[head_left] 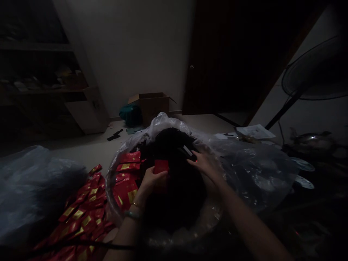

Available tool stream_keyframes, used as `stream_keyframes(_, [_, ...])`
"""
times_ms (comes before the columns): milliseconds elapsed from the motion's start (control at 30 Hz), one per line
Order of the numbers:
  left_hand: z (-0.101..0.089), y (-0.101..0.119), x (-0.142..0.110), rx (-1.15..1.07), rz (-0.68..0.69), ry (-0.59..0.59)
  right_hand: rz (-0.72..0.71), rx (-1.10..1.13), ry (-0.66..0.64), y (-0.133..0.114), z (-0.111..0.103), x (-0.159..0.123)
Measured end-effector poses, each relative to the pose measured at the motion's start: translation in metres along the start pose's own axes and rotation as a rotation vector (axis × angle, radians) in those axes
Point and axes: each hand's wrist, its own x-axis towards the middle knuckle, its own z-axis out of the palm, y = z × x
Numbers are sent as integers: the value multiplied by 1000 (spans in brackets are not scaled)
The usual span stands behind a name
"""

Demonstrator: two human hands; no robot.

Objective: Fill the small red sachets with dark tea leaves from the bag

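Left hand (pixel 153 181) closed on a red sachet (pixel 161 166), above a dark heap (pixel 174 195) inside a clear plastic bag (pixel 163 123). Right hand (pixel 205 165) spread, fingers at a small dark packet (pixel 187 152), grip unclear. Gold-printed red sachets (pixel 81 214) loose beyond the bag's left edge.

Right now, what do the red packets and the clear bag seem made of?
The red packets look like glossy coated paper or foil film, hard to tell; their gold patches shine. The clear bag seems thin plastic film, translucent, with shiny creases.
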Motion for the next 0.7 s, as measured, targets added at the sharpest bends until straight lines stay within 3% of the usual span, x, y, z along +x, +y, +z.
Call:
stream_keyframes(100, [-1,-2,0,16,7,-38,-42,339,-267,-17,-11,-10])
stream_keyframes(200, [-2,-5,1,68,14,-71,-154,370,-416,-35,-14,-19])
stream_keyframes(367, [1,-6,-1,112,46,-168,-420,283,-402,-57,-14,-18])
stream_keyframes(500, [3,-4,-2,137,60,-142,-384,231,-433,-67,-15,-14])
stream_keyframes(700, [2,-6,0,148,34,-95,-346,233,-362,-66,-6,-15])
